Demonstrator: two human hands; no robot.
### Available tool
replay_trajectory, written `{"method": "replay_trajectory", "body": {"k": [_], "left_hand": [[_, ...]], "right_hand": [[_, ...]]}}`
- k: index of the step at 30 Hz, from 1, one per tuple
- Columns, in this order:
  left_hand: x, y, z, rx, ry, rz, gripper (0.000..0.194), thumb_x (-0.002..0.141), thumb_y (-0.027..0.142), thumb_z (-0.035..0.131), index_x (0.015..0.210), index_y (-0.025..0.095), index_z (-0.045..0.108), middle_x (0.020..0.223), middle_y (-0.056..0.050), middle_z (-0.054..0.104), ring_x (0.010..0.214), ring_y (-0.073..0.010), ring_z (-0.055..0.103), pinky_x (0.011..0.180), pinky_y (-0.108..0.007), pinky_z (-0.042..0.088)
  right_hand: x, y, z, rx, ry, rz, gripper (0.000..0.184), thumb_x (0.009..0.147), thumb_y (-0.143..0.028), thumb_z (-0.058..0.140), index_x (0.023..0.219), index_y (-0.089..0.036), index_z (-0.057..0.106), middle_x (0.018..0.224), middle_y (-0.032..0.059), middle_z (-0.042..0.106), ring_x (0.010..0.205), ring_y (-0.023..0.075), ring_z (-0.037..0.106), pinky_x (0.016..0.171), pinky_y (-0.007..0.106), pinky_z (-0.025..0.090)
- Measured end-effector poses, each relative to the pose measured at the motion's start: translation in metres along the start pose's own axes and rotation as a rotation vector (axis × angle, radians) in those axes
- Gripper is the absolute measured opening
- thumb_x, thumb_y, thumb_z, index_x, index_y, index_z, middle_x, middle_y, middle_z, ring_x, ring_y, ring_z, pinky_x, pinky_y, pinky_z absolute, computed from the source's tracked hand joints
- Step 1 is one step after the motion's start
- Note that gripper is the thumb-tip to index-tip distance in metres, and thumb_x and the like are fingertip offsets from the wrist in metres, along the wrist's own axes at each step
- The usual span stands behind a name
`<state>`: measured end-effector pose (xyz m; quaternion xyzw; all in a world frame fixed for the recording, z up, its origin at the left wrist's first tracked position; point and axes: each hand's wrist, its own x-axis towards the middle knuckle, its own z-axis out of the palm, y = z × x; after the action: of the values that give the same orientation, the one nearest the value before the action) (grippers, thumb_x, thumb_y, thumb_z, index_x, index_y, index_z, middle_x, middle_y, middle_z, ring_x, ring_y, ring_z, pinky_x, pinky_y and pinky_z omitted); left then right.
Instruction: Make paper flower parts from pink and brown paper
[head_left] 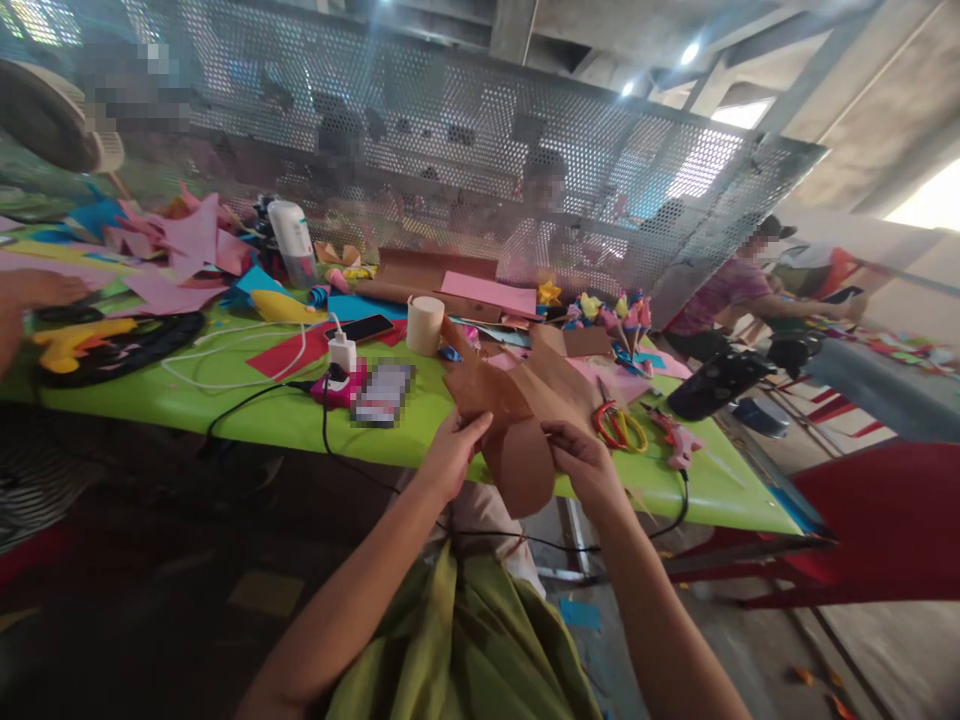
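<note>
Between my hands, at the front edge of the green table, is a piece of brown paper with a rounded lower end. My left hand pinches its left side, thumb on top. On the right side, my right hand grips the paper's edge with fingers and thumb together. More brown paper spreads behind it on the table. Just right of that lie scissors with red and yellow handles. A pink glue gun rests farther right, its black cord hanging over the edge.
A phone, a charger on a pink power strip and a paper roll stand left of centre. Coloured paper, a white bottle and paper flowers line the back. Another person's arm reaches in at left. A red chair stands right.
</note>
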<state>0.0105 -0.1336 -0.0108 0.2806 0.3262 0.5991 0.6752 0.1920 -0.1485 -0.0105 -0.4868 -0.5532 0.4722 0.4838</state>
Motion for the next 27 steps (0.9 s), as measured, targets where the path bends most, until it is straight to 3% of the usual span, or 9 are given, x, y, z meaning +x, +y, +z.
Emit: {"method": "replay_trajectory", "body": {"k": [5, 8, 13, 15, 17, 20, 22, 24, 27], "left_hand": [[-0.002, -0.005, -0.002, 0.080, -0.016, -0.088, 0.040, 0.061, 0.038, 0.084, 0.093, 0.016, 0.075, 0.097, -0.009, 0.077, 0.087, -0.0226, 0.070, 0.073, -0.030, 0.052], [-0.003, -0.006, 0.000, 0.047, 0.019, -0.049, 0.045, 0.058, 0.038, 0.085, 0.095, 0.015, 0.074, 0.096, -0.009, 0.077, 0.087, -0.0229, 0.069, 0.078, -0.031, 0.052], [-0.001, -0.007, 0.002, 0.181, -0.101, 0.057, 0.040, 0.063, 0.039, 0.082, 0.094, 0.016, 0.071, 0.098, -0.008, 0.076, 0.096, -0.0248, 0.067, 0.088, -0.035, 0.049], [0.003, -0.011, 0.000, 0.258, -0.074, 0.112, 0.037, 0.064, 0.038, 0.082, 0.091, 0.017, 0.068, 0.091, -0.006, 0.074, 0.092, -0.0234, 0.066, 0.085, -0.035, 0.049], [0.005, -0.017, -0.003, 0.316, 0.056, 0.190, 0.039, 0.061, 0.036, 0.083, 0.090, 0.019, 0.062, 0.083, -0.003, 0.068, 0.085, -0.0207, 0.064, 0.080, -0.033, 0.049], [0.000, -0.027, -0.003, 0.351, 0.175, 0.273, 0.048, 0.061, 0.036, 0.083, 0.099, 0.020, 0.058, 0.095, -0.005, 0.066, 0.093, -0.0204, 0.063, 0.083, -0.034, 0.048], [-0.008, -0.031, 0.000, 0.315, 0.017, 0.243, 0.056, 0.066, 0.040, 0.081, 0.113, 0.021, 0.057, 0.119, -0.011, 0.064, 0.113, -0.0243, 0.059, 0.095, -0.037, 0.045], [-0.015, -0.032, 0.006, 0.239, -0.207, 0.172, 0.069, 0.067, 0.041, 0.082, 0.128, 0.023, 0.053, 0.139, -0.013, 0.055, 0.129, -0.0274, 0.051, 0.104, -0.040, 0.041], [-0.020, -0.027, 0.012, 0.107, -0.300, 0.060, 0.077, 0.069, 0.042, 0.081, 0.137, 0.026, 0.048, 0.149, -0.011, 0.048, 0.133, -0.0286, 0.048, 0.108, -0.042, 0.040]], "right_hand": [[0.002, 0.002, 0.005, 0.034, 0.045, -0.020, 0.026, 0.066, -0.029, 0.064, 0.090, -0.020, 0.069, 0.083, 0.0049, 0.075, 0.083, 0.0227, 0.071, 0.071, 0.030, 0.053], [0.001, 0.001, 0.006, 0.038, 0.049, -0.016, 0.027, 0.064, -0.030, 0.068, 0.089, -0.020, 0.069, 0.082, 0.0045, 0.075, 0.079, 0.0221, 0.070, 0.067, 0.029, 0.052], [-0.001, -0.009, 0.011, -0.019, 0.011, -0.111, 0.025, 0.072, -0.036, 0.067, 0.091, -0.020, 0.069, 0.082, 0.0037, 0.073, 0.077, 0.0208, 0.068, 0.066, 0.028, 0.051], [-0.002, -0.011, 0.013, -0.145, 0.086, -0.179, 0.017, 0.073, -0.033, 0.062, 0.082, -0.020, 0.068, 0.075, 0.0028, 0.071, 0.071, 0.0198, 0.065, 0.062, 0.028, 0.048], [-0.003, -0.012, 0.016, -0.336, 0.248, -0.262, 0.012, 0.072, -0.027, 0.058, 0.076, -0.020, 0.066, 0.069, 0.0012, 0.068, 0.064, 0.0183, 0.061, 0.060, 0.027, 0.045], [-0.006, -0.012, 0.021, -0.596, 0.464, -0.388, 0.008, 0.071, -0.023, 0.054, 0.072, -0.021, 0.062, 0.066, 0.0002, 0.065, 0.061, 0.0168, 0.057, 0.060, 0.027, 0.042], [-0.008, -0.011, 0.026, -0.647, 0.468, -0.436, 0.007, 0.073, -0.022, 0.053, 0.073, -0.021, 0.061, 0.069, 0.0009, 0.065, 0.062, 0.0168, 0.057, 0.060, 0.027, 0.042], [-0.010, -0.009, 0.031, -0.587, 0.369, -0.447, 0.007, 0.076, -0.022, 0.053, 0.075, -0.021, 0.060, 0.075, 0.0019, 0.067, 0.066, 0.0165, 0.058, 0.062, 0.026, 0.043], [-0.012, -0.006, 0.035, -0.420, 0.263, -0.401, 0.006, 0.079, -0.022, 0.055, 0.074, -0.021, 0.058, 0.080, 0.0018, 0.068, 0.068, 0.0154, 0.058, 0.063, 0.025, 0.043]]}}
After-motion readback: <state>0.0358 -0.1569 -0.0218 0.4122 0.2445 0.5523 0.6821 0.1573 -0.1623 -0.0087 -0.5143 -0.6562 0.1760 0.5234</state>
